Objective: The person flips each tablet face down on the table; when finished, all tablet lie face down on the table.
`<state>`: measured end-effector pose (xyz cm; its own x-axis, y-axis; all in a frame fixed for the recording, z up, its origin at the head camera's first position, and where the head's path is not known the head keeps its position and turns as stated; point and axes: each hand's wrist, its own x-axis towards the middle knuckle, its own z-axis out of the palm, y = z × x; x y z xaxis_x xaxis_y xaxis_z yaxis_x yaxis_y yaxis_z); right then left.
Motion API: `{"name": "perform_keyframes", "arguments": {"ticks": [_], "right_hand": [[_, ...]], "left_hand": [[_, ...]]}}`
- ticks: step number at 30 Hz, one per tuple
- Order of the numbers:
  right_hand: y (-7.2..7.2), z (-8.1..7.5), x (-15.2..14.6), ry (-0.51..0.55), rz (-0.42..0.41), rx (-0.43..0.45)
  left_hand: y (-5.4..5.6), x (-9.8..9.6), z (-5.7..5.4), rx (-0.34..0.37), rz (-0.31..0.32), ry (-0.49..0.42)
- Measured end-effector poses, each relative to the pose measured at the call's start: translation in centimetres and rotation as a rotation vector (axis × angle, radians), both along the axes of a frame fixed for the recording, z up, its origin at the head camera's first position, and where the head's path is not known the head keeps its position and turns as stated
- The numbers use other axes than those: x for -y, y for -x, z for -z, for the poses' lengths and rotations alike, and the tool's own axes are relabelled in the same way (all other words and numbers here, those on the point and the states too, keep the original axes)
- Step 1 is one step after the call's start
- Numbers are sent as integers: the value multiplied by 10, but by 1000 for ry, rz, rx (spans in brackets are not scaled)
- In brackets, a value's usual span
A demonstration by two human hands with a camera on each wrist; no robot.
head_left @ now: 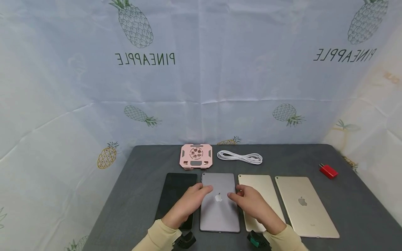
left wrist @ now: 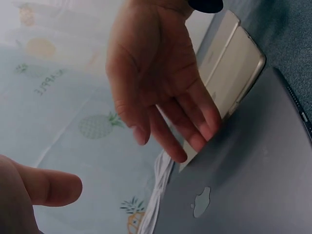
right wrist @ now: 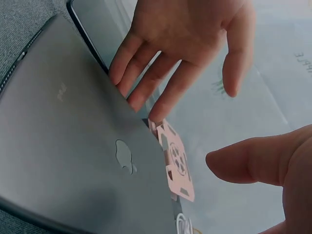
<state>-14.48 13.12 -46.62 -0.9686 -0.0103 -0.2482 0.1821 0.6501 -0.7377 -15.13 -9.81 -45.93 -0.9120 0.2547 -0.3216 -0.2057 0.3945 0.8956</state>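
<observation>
A grey tablet (head_left: 218, 212) with an apple logo lies back up between two hands. The left hand (head_left: 190, 201) is at its left long edge, overlapping a black tablet (head_left: 177, 184) in the head view. At the opposite edge is the right hand (head_left: 252, 204), over a gold tablet (head_left: 255, 179). In the right wrist view, the left hand's fingers (right wrist: 141, 83) extend to the grey tablet's edge, its thumb raised apart. In the left wrist view, the right hand's fingers (left wrist: 195, 117) reach that tablet's other edge, fairly straight, thumb also off the surface.
A second gold tablet (head_left: 309, 209) lies to the right. Behind the row are a pink slotted stand (head_left: 196, 157) and a coiled white cable (head_left: 240, 157). A red plug adapter (head_left: 328, 171) sits near the dark table's (head_left: 125, 212) right edge. Pineapple-print cloth (head_left: 201, 76) hangs behind.
</observation>
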Motion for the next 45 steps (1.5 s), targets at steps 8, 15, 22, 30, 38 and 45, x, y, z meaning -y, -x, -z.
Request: {"name": "perform_keyframes", "arguments": {"ticks": [8,15,22,30,38,45], "right_hand": [[-3,-3,4,-11,-6,-3],[-7,-5,7,-35,-14,-10],[-9,-7,8,-47,-26,-4],[-10,-7,9,-54,-44,-11],[-8,-7,14,-28,-69,-38],[-1,-16,45,60,-124,-74]], "left_hand": [[-2,-2,1,13,-4,28],[-5,-3,2,-15,-7,38],[-5,-2,1,-6,7,35],[-5,-1,1,-2,22,28],[-1,18,-2,-27,0,65],[-1,70,-1,-142,-134,245]]}}
